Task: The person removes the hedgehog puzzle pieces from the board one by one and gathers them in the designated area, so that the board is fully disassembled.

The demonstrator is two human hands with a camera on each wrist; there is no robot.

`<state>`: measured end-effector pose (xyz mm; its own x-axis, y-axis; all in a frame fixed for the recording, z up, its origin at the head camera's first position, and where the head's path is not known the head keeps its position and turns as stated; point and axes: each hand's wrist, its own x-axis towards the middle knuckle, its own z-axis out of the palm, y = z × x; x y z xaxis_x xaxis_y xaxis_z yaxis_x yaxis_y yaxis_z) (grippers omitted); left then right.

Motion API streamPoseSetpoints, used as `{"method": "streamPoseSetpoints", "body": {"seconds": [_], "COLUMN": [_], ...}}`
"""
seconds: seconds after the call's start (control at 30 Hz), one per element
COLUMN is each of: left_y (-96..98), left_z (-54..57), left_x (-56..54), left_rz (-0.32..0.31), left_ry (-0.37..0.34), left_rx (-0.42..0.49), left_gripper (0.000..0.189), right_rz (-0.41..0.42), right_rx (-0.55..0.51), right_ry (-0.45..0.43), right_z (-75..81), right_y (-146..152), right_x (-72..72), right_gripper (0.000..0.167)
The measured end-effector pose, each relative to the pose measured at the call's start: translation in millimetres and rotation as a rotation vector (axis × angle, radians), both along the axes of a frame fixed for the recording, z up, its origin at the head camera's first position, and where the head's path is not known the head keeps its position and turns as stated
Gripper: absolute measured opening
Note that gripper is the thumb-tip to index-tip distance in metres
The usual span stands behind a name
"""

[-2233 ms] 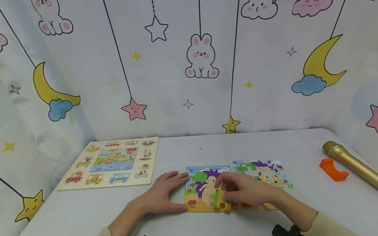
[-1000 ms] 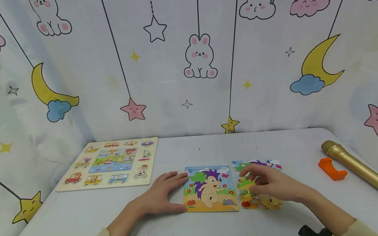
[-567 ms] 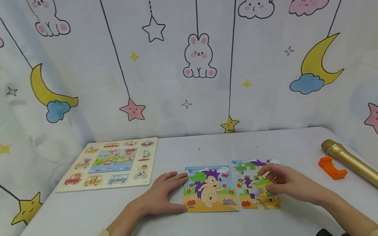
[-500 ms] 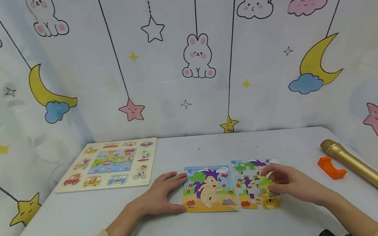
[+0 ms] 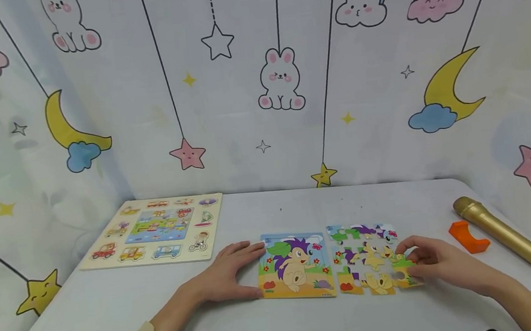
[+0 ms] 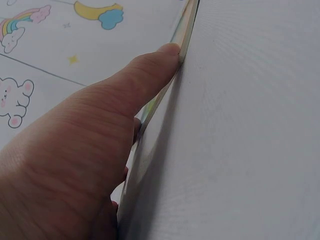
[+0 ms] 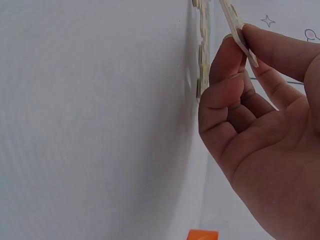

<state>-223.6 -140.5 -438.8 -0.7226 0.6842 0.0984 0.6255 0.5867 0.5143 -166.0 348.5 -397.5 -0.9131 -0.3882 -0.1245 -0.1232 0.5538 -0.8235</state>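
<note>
A picture board (image 5: 294,266) with a purple-spined hedgehog lies flat at the table's centre. My left hand (image 5: 228,274) rests at its left edge, fingers spread; in the left wrist view the thumb touches the board's edge. To the board's right lies a loosely laid jigsaw (image 5: 374,255) of the same picture, with gaps between pieces. My right hand (image 5: 436,262) is at its lower right corner and pinches a green and yellow puzzle piece (image 5: 406,276) between thumb and fingers. The right wrist view shows this piece (image 7: 240,37) edge-on, tilted, above the laid pieces (image 7: 202,60).
A cream board with vehicle pictures (image 5: 206,251) lies at the back left. On the right are an orange curved block (image 5: 467,237) and a gold microphone (image 5: 519,248). A patterned curtain (image 5: 239,98) hangs behind the white table (image 5: 287,330).
My right hand has carried the puzzle piece rightward, from over the hedgehog board across the laid pieces to their lower right corner. The left hand stays at the board's edge.
</note>
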Motion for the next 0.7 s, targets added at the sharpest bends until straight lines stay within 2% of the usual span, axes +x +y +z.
{"method": "streamPoseSetpoints", "body": {"seconds": [0.2, 0.43, 0.7], "left_y": [0.7, 0.8, 0.6], "left_z": [0.5, -1.3, -0.8], "left_x": [0.6, -0.2, 0.4], "left_rz": [0.000, 0.002, 0.006], "left_ry": [-0.004, -0.001, -0.005], "left_rx": [-0.002, -0.004, 0.003], "left_gripper": [0.085, 0.086, 0.085], "right_rz": [-0.010, 0.030, 0.037], "right_rx": [0.016, 0.017, 0.149], "right_ry": [-0.018, 0.003, 0.158], "right_z": [-3.5, -8.5, -10.0], "right_y": [7.7, 9.3, 6.7], "right_x": [1.2, 0.2, 2.2], "right_gripper": [0.037, 0.035, 0.033]}}
